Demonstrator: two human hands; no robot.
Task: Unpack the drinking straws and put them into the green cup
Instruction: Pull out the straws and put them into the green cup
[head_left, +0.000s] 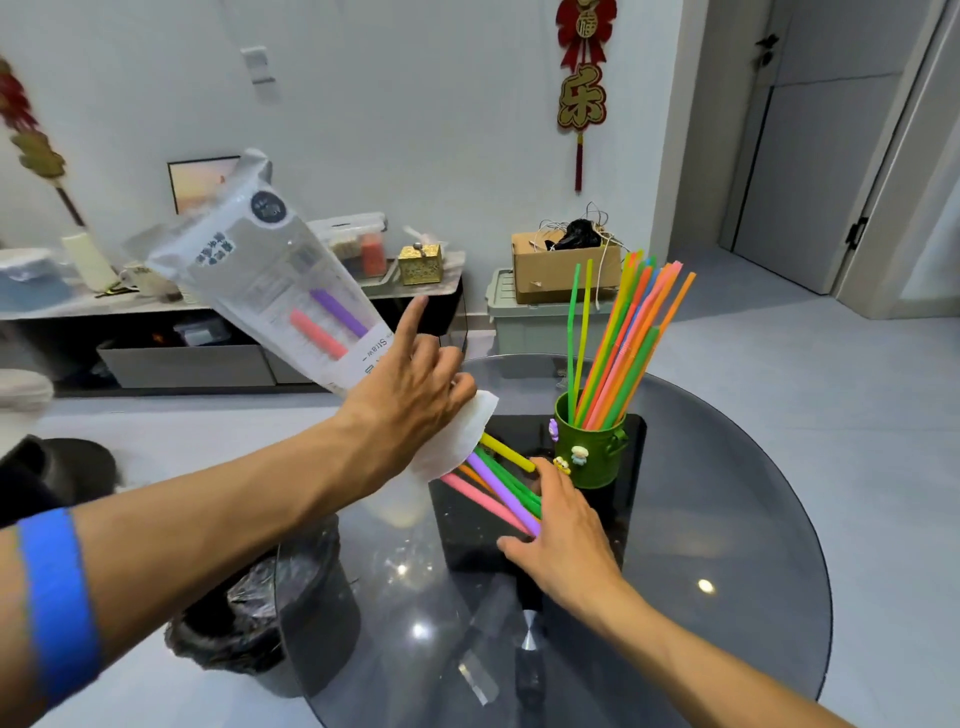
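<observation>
My left hand (415, 384) grips a white plastic straw package (270, 275) held up and tilted, its open mouth pointing down toward the table. Several thick coloured straws (498, 483), pink, purple, green, orange and yellow, stick out of that mouth. My right hand (566, 540) reaches under their free ends with its fingers around them, just left of the green cup (597, 452). The cup stands upright on the glass table (727, 519) and holds several thin coloured straws (623, 343). Two more thick straws show through the package window.
A black-lined waste bin (260, 623) stands on the floor under the table's left edge. A low cabinet (208, 322) with clutter, a grey crate (535, 322) and a cardboard box (561, 270) line the far wall. A door is at the right.
</observation>
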